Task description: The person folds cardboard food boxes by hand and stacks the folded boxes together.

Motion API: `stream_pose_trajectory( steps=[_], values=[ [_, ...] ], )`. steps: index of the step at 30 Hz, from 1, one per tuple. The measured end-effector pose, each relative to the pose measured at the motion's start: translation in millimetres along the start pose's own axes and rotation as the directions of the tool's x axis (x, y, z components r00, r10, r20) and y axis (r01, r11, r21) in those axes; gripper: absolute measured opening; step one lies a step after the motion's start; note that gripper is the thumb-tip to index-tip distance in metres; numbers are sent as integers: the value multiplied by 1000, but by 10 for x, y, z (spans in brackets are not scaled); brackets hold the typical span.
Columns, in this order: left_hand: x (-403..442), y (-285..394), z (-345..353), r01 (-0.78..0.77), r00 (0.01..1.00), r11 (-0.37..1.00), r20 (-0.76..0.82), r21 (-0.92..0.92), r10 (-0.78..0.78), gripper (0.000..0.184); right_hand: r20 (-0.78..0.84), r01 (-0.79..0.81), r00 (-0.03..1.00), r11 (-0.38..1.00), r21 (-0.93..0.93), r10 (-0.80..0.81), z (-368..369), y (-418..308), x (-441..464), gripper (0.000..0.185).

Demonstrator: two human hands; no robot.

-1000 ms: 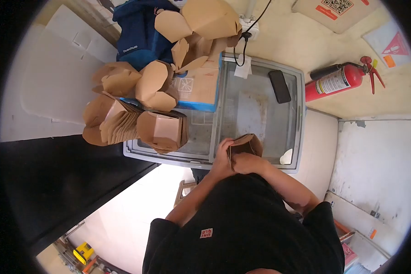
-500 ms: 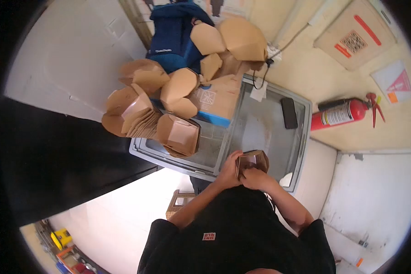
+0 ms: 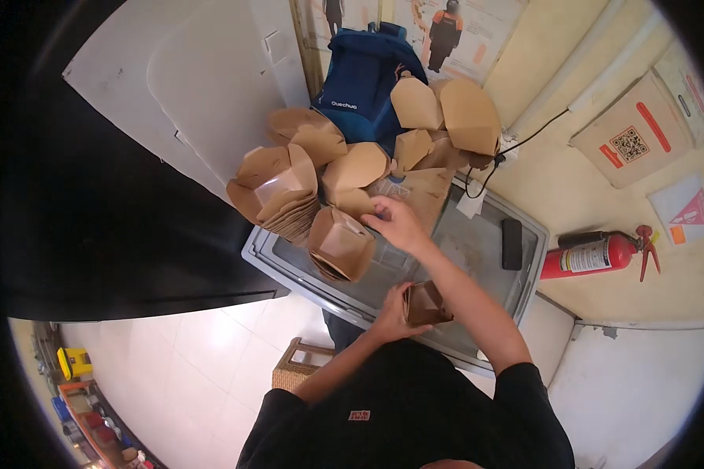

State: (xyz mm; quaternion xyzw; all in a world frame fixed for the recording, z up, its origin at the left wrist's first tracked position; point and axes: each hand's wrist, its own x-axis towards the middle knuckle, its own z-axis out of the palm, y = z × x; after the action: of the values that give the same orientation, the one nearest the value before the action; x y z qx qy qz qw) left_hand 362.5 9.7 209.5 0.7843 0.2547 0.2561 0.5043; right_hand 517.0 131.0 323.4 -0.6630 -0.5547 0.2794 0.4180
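Note:
My left hand (image 3: 393,316) is closed round a small brown cardboard food box (image 3: 428,305) with its opening facing up, close to my body. My right hand (image 3: 399,225) is stretched out over the freezer lid, fingers apart and slightly curled, with nothing seen in it. It is nearest to a stack of nested food boxes (image 3: 342,248) and to the flap of another opened food box (image 3: 356,172) behind. I cannot tell whether the fingertips touch that flap. Farther left is a thick stack of nested boxes (image 3: 278,187).
The grey-framed chest freezer (image 3: 477,234) carries the boxes, a black phone (image 3: 511,244) and a cardboard carton (image 3: 426,191). A blue backpack (image 3: 368,86) stands behind. A black cable (image 3: 524,144) hangs at the wall near a red fire extinguisher (image 3: 594,258). A wicker stool (image 3: 297,367) is below.
My right hand has left the small box and reached forward and left toward the stacked boxes. My left hand still holds the small box. The camera view has shifted.

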Motion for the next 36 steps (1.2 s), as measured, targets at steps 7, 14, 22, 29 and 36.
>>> stream_pose_trajectory(
  steps=[7,14,22,29,36],
  values=[
    [5,-74,28,43,997,986,76,-160,-31,121,-298,299,891,937,-181,-342,-228,-531,-420,17],
    [-5,33,-105,9,983,990,184,-137,16,131,-410,28,909,994,-105,-69,-1144,-607,-1512,15],
    [407,1117,-356,-199,977,776,-185,-598,108,123,-325,-200,915,969,147,238,-1374,-746,-2230,16],
    [542,1132,-298,23,961,830,240,-558,135,87,-424,-193,868,962,192,258,-1282,-821,-2311,12],
    [473,1353,-105,80,987,599,-19,-797,-157,80,-780,118,616,992,-43,-108,-1025,-501,-2449,73]
  ],
)
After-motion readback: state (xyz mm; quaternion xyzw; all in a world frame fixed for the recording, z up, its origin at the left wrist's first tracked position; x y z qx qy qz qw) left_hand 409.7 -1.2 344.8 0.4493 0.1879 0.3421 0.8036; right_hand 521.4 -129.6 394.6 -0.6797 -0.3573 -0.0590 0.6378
